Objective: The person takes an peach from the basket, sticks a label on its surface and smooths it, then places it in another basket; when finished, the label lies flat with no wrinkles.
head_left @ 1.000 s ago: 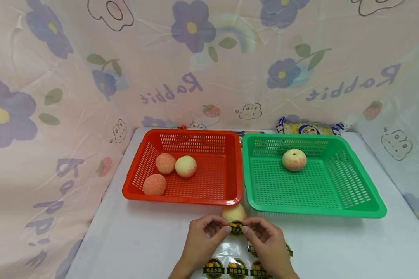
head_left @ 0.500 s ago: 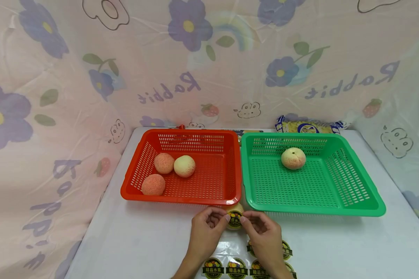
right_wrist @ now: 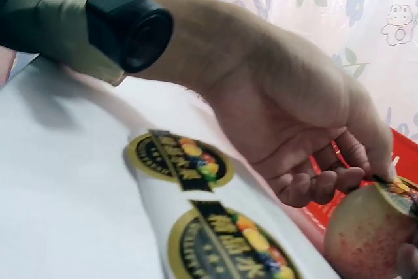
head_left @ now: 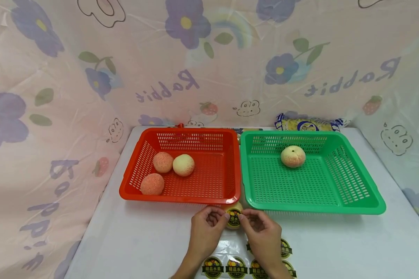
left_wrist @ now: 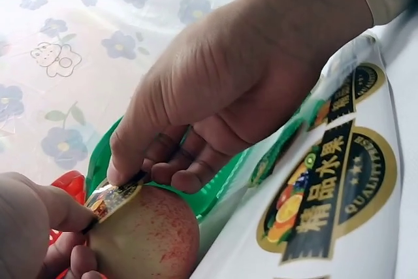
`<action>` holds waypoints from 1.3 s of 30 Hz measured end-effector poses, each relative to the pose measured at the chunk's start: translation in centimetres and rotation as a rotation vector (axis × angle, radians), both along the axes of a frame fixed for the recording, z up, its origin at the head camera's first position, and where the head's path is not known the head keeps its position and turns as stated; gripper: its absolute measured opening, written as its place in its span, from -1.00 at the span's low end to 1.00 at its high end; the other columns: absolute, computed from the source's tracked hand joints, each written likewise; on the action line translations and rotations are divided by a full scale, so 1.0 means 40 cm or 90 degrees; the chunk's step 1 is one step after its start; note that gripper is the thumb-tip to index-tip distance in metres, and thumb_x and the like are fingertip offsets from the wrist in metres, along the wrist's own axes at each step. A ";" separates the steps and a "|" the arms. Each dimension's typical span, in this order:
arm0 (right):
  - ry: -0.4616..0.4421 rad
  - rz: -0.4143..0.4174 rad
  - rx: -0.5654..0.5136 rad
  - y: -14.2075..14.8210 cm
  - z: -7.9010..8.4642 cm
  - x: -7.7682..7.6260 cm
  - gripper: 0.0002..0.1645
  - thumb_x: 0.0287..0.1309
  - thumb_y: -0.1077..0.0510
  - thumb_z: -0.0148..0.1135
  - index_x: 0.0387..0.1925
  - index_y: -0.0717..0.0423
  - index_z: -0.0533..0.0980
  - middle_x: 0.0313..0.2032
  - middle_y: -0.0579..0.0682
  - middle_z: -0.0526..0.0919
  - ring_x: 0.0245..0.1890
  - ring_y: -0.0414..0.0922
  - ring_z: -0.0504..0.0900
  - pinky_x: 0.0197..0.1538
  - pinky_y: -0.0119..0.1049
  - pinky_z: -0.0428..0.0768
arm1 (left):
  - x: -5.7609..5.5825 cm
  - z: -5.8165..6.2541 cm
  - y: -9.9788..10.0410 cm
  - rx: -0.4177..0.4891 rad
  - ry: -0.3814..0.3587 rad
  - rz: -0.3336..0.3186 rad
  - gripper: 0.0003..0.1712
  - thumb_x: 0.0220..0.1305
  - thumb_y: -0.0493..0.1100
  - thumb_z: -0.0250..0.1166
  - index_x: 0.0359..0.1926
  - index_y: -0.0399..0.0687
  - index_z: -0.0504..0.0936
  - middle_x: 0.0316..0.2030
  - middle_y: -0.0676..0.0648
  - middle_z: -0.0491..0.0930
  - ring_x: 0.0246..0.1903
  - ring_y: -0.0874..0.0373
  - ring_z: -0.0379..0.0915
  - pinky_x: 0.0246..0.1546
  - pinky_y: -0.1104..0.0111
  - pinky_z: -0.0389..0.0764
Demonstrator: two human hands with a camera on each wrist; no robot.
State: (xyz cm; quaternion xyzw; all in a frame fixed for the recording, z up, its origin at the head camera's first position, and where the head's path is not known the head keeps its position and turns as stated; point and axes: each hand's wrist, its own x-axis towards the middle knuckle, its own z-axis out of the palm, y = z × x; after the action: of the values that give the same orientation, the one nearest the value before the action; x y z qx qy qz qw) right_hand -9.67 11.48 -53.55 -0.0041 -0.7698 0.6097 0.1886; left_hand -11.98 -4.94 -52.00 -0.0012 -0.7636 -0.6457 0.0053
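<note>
A round black-and-gold fruit sticker (head_left: 233, 219) lies against the front of a pale peach (head_left: 234, 205), just below the red basket's front rim. My left hand (head_left: 206, 232) pinches the sticker's left edge between thumb and forefinger. From the other side my right hand (head_left: 263, 234) pinches its right edge. In the left wrist view the sticker (left_wrist: 117, 199) curves over the top of the blushed peach (left_wrist: 157, 233). The right wrist view shows the left hand (right_wrist: 294, 109) with its thumb at the sticker's edge above the peach (right_wrist: 366, 233).
A clear sticker sheet (head_left: 227, 248) with several more stickers lies under the hands. Behind it, a red basket (head_left: 181, 199) holds three peaches, and a green basket (head_left: 314, 209) to its right holds one. A yellow-and-blue packet (head_left: 307, 124) lies behind the green basket.
Both hands have moved the sticker slightly away from me, up onto the peach's front face. During the last half second they have hardly moved.
</note>
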 end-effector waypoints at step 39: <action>0.171 0.080 0.149 0.011 -0.006 0.008 -0.60 0.06 0.33 0.47 -0.06 -0.09 0.71 0.03 0.07 0.70 0.13 -0.03 0.63 0.22 -0.58 0.45 | 0.029 -0.002 0.009 -0.034 0.167 -0.048 -0.76 0.18 -0.25 0.45 -0.22 0.24 0.71 -0.17 0.09 0.59 -0.16 0.15 0.57 -0.15 0.29 0.64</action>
State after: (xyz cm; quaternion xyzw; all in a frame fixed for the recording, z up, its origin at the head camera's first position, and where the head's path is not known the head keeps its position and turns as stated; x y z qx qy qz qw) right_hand -9.34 11.91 -53.77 0.1472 -0.8021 0.5219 0.2503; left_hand -10.80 -4.58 -52.07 -0.1145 -0.7725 -0.6194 0.0806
